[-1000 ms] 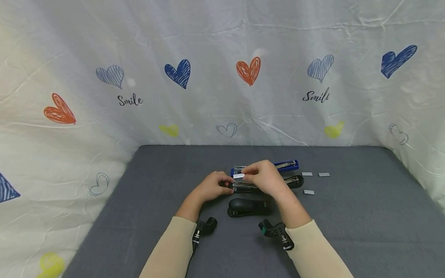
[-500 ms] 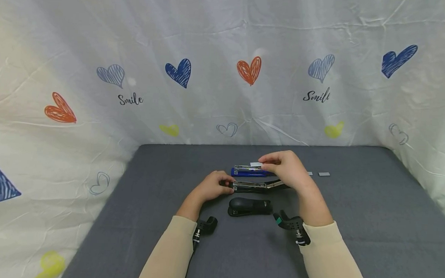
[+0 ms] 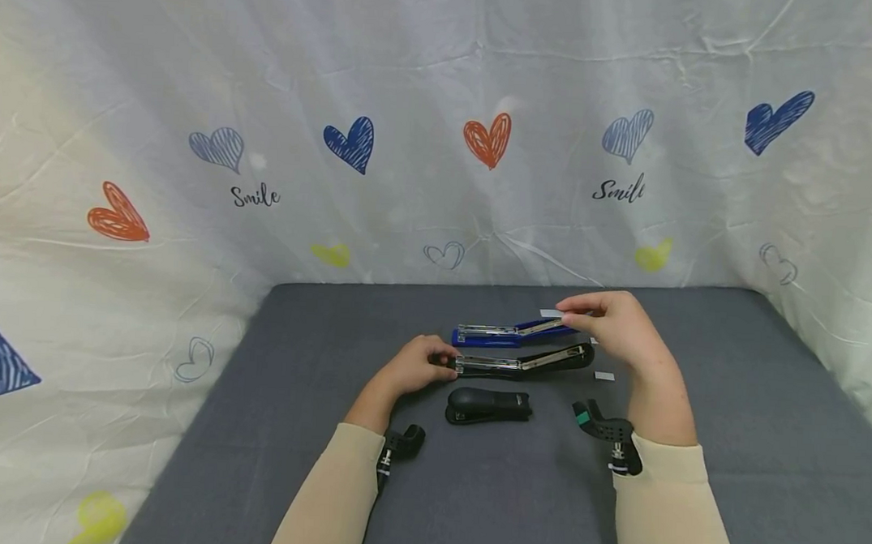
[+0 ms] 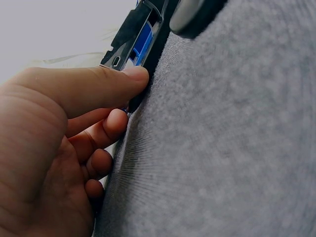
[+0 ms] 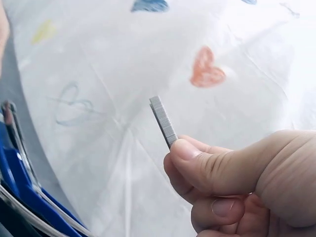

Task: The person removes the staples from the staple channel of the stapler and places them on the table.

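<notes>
Between thumb and fingers, my right hand pinches a strip of staples, raised over the far end of the blue stapler. That stapler lies hinged open with its metal channel showing. In front of it lies a black stapler, also swung open. My left hand grips its left end; in the left wrist view the thumb presses on its edge and the other fingers are curled beneath. A second black stapler, folded closed, lies nearest to me.
A loose staple strip lies on the grey table right of the open black stapler. Another strip peeks out by my right wrist. A white curtain with printed hearts hangs behind the table.
My right hand has moved right and away from me, carrying the staple strip off the open staplers' left ends. The left hand keeps its place on the black stapler.
</notes>
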{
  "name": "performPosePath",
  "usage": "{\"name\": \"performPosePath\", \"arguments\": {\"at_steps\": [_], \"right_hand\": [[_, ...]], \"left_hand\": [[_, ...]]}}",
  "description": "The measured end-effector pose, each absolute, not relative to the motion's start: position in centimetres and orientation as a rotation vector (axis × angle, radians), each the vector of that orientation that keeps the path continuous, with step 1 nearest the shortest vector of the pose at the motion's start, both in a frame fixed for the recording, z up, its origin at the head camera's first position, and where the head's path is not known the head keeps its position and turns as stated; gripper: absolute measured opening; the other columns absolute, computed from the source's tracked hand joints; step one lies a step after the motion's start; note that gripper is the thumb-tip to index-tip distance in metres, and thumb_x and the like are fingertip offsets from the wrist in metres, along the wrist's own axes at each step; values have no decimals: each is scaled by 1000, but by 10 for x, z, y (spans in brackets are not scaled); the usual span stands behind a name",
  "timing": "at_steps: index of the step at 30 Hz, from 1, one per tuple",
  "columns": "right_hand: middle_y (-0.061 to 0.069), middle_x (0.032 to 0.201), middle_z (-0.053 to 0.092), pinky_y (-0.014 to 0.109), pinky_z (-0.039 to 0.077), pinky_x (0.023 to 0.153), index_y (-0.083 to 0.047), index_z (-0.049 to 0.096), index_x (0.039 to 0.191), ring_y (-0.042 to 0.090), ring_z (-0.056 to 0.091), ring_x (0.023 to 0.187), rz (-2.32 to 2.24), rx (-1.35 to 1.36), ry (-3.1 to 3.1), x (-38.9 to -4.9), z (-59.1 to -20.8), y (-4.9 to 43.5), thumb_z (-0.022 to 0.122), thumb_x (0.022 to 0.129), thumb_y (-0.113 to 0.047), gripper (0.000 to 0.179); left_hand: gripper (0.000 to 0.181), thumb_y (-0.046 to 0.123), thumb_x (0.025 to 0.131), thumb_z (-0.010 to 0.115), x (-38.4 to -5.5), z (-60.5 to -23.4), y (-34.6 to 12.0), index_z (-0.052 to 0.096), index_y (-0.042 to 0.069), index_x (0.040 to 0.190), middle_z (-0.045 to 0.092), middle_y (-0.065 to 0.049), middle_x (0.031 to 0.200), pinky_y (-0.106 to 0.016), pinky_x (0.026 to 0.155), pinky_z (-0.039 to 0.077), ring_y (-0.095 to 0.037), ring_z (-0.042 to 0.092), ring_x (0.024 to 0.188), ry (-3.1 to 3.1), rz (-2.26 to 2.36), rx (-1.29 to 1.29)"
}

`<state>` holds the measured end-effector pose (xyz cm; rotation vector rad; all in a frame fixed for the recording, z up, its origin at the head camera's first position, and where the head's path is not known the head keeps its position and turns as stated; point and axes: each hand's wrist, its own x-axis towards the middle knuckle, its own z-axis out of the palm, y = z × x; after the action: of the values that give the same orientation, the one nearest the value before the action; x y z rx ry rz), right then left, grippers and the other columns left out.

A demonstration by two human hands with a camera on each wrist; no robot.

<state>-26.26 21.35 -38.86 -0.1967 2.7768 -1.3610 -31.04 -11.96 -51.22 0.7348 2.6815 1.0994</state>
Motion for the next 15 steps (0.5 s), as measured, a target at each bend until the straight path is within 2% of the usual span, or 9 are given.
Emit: {"name": "performPosePath", "arguments": {"at_steps": [4, 9, 11, 15], "right_hand": [[19, 135, 61, 50, 45, 94, -5, 69, 133, 35, 57, 118, -1365, -148, 2760, -260, -389, 232, 67, 103, -23, 36], [19, 136, 60, 42, 44, 83, -5, 67, 136, 31, 55, 105, -1356, -81, 2780, -256, -392, 255, 66, 103, -29, 40], [19, 135, 60, 42, 44, 82, -6, 66, 136, 31, 54, 103, -1345, -45, 2793, -255, -394, 264, 65, 103, -31, 41], [21, 138, 57, 50, 44, 92, -5, 64, 138, 35, 53, 117, -1352, 37, 2769, -251, -401, 283, 64, 103, -35, 46]], "left_hand": [[28, 14, 90, 81, -311, -513, -119, 77, 9, 117, 58, 2, 92, -37, 82, 42, -18, 50, 89, 2680, 1101, 744], [27, 14, 90, 81, -310, -511, -119, 76, 8, 116, 58, 1, 92, -38, 81, 42, -19, 50, 88, 2673, 1105, 759], [27, 14, 90, 81, -309, -510, -119, 76, 8, 116, 58, 1, 92, -38, 81, 42, -19, 50, 88, 2670, 1109, 756], [27, 14, 90, 81, -309, -510, -120, 76, 8, 116, 58, 1, 92, -38, 82, 43, -18, 50, 88, 2673, 1109, 756]]}}
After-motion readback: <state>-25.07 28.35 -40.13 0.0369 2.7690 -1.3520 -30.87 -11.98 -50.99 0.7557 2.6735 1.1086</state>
